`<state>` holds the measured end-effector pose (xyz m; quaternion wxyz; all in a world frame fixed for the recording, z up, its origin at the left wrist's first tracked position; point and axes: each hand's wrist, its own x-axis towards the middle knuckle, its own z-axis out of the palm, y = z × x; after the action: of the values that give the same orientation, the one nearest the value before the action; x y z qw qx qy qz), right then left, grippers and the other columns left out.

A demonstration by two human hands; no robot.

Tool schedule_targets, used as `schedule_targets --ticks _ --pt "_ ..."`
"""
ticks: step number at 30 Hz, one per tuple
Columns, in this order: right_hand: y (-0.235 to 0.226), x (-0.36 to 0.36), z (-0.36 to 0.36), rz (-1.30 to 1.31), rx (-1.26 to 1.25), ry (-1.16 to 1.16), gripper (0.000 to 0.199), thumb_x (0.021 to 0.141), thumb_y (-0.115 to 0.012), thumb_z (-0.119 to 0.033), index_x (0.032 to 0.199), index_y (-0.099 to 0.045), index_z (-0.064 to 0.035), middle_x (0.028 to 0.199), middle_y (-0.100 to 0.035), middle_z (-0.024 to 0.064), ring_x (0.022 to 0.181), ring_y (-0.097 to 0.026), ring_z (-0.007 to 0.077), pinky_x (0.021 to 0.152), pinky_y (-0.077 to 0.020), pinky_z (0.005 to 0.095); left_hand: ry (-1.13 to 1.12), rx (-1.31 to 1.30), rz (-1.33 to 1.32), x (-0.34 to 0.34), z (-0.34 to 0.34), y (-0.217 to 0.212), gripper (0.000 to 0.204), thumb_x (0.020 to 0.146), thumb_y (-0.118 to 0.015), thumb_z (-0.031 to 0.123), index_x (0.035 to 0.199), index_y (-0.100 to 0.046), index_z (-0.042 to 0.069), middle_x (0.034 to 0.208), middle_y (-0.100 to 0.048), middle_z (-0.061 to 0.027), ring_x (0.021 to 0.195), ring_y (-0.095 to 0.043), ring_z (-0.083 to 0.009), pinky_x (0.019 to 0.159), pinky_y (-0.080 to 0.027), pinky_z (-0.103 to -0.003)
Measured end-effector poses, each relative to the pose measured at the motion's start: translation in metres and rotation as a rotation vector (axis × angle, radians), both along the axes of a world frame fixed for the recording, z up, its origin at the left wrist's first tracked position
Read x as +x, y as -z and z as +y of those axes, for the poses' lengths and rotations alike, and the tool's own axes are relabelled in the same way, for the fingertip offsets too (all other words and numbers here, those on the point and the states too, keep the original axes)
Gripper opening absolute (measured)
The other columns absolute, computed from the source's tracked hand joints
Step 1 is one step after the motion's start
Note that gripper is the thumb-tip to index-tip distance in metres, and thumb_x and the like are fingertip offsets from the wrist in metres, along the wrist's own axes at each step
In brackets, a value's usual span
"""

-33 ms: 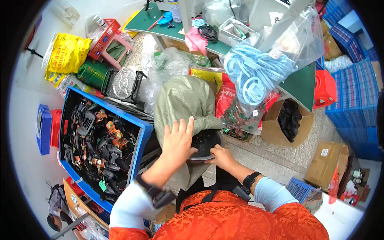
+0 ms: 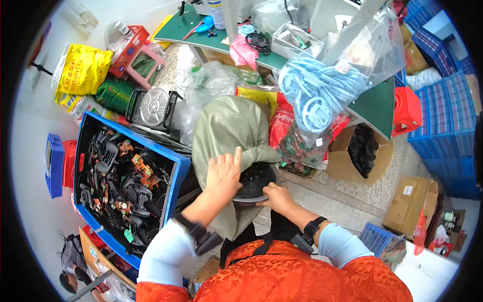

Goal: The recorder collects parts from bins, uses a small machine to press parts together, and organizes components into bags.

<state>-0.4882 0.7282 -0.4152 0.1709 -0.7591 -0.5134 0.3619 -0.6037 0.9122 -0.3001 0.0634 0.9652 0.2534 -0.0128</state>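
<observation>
Grey-green and droopy, a big sack (image 2: 229, 123) is in the middle of the frame, and a black bowl (image 2: 256, 178) sits against its lower right side. The left hand (image 2: 223, 173) has its fingers stretched out over the sack, by the left side of the bowl, but I cannot tell if it presses down, while the right hand (image 2: 277, 196) pinches the bowl's near right rim. At the left of the frame, a blue bin (image 2: 177, 183) holds lots of black parts (image 2: 108, 156), and light blue hoops (image 2: 317, 113) hang together at the upper right.
</observation>
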Motion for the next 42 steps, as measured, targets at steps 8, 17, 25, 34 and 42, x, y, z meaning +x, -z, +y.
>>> schedule_targets --ticks 8,17,25,34,42 --pt "-0.025 0.025 -0.034 -0.18 -0.017 -0.103 0.039 0.062 -0.08 -0.036 0.082 -0.063 -0.0066 0.085 -0.06 0.0122 0.076 -0.065 0.0316 0.068 -0.0514 0.0457 -0.103 -0.758 -0.339 -0.047 0.0 -0.059 0.027 0.072 -0.055 -0.004 0.098 -0.064 -0.001 0.088 -0.064 -0.0245 0.089 -0.065 -0.0387 0.077 -0.051 -0.04" --pt "-0.037 0.037 0.03 -0.275 0.197 -0.129 0.036 0.065 -0.077 -0.032 0.082 -0.058 -0.0075 0.083 -0.056 0.0099 0.074 -0.062 0.0305 0.068 -0.0474 0.0437 -0.459 -0.526 -0.723 0.003 0.084 -0.049 0.019 0.082 -0.061 0.005 0.101 -0.064 0.001 0.075 -0.065 -0.0132 0.068 -0.062 -0.0188 0.065 -0.047 -0.031" --pt "-0.106 0.048 0.012 -0.418 0.388 -0.221 0.035 0.063 -0.078 -0.028 0.081 -0.054 -0.0106 0.082 -0.051 0.0066 0.07 -0.061 0.0286 0.071 -0.0466 0.0422 -0.494 -0.481 -0.654 -0.029 0.092 -0.07 0.033 0.08 -0.07 0.015 0.11 -0.061 0.004 0.064 -0.056 -0.0076 0.059 -0.053 -0.0152 0.06 -0.045 -0.031" --pt "-0.156 0.054 0.034 -0.505 0.488 -0.256 0.035 0.058 -0.075 -0.017 0.081 -0.05 -0.0105 0.083 -0.051 0.0077 0.076 -0.058 0.0306 0.074 -0.0458 0.0394 -0.536 -0.396 -0.653 -0.012 0.135 -0.066 0.027 0.08 -0.068 0.018 0.102 -0.066 0.004 0.067 -0.061 -0.0136 0.062 -0.06 -0.0248 0.062 -0.047 -0.037" --pt "-0.203 0.054 0.0 -0.586 0.605 -0.255 0.031 0.057 -0.075 -0.015 0.075 -0.05 -0.0104 0.08 -0.049 0.0068 0.084 -0.056 0.0318 0.082 -0.0445 0.0434 -0.545 -0.589 -0.647 -0.012 0.181 -0.07 0.029 0.08 -0.069 0.019 0.102 -0.067 0.0 0.067 -0.064 -0.0097 0.059 -0.059 -0.0162 0.059 -0.047 -0.032"
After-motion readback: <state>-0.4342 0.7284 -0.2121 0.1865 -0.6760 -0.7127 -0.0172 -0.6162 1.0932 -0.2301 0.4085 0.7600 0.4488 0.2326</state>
